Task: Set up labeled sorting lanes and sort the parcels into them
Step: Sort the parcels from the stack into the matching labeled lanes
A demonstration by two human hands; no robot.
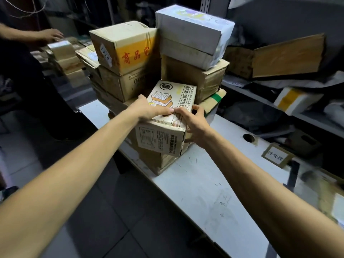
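Observation:
A cream toast carton (167, 127) printed with bread slices sits on a brown box (154, 161) at the near end of a parcel stack on the white table (214, 192). My left hand (149, 109) lies over its top left edge. My right hand (193, 123) grips its right side. Behind it stand a box with a yellow band and red characters (126, 47), a white box (193, 32) and more brown cartons (197, 79). A cardboard label card with handwritten characters (276, 155) lies on the table to the right.
Another person's hand (51, 35) rests on taped boxes (63, 53) at the far left. Grey shelves (260, 95) on the right hold flattened cardboard (286, 56), a white and yellow parcel (294, 101) and bags. The table has a round cable hole (248, 138). Tiled floor lies on the left.

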